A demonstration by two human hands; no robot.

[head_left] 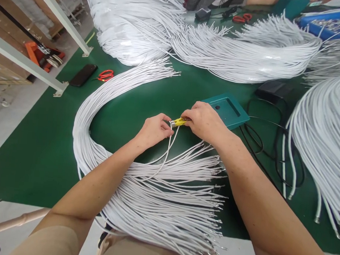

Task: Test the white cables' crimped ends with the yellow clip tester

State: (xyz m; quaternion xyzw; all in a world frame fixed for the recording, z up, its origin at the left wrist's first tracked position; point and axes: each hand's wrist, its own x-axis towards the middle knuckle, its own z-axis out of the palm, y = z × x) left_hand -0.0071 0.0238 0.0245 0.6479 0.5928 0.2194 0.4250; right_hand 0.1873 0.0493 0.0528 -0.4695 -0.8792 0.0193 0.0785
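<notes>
My right hand [203, 120] grips a small yellow tool with a metal tip [178, 122]; its exact kind is hard to make out. The tip points left, toward my left hand [157, 131]. Between the fingertips of that hand a white wire [168, 145] is pinched, its upper end right at the tool's tip. A second stretch of white wire hangs down just beside it. Below both hands lies a curved bundle of white wires [159, 193], with many metal-tipped ends fanned out to the right. Part of this bundle is covered by my left forearm.
A teal tray [231, 112] sits behind my right hand. Black cables [254, 140] and more white wire bundles [325, 136] lie to the right. Red-handled scissors [105, 75] and a black phone [83, 75] rest at left. At the back stand a wire pile [131, 22] and a blue bin [337, 24].
</notes>
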